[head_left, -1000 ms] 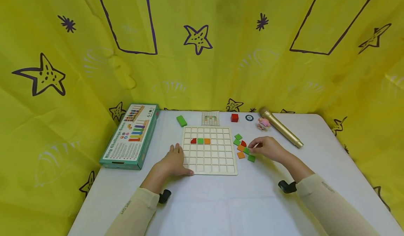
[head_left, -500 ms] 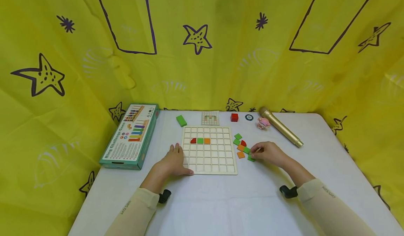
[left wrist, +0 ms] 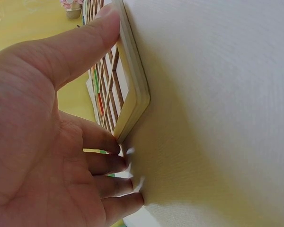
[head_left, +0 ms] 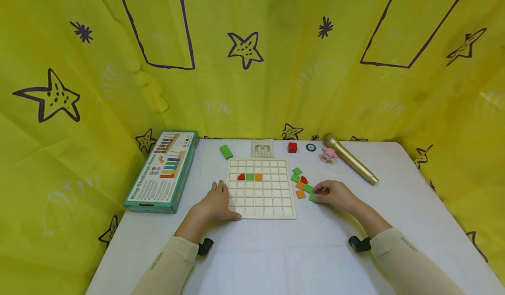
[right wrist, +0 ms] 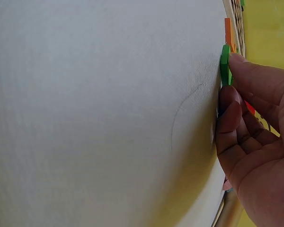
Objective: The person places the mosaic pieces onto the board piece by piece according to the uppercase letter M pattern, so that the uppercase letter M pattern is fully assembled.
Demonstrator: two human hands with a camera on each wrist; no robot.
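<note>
A pale wooden grid board lies flat mid-table, with a red quarter-round tile, a green square tile and an orange square tile side by side in one row. My left hand rests at its near left corner. In the left wrist view the thumb lies on the board's edge and the other fingers reach down beside it. Right of the board, my right hand pinches a green square tile between thumb and fingers, at the near end of a loose group of tiles.
Loose green, orange and red tiles, one an orange square, lie along the board's right side. Behind stand a pattern card, green block, red cube, round disc, pink figure and gold microphone. A game box lies left.
My right hand has moved slightly toward me, from beside the middle green tile to the nearest green tile, which it now pinches. The left hand stays at the board's corner.
</note>
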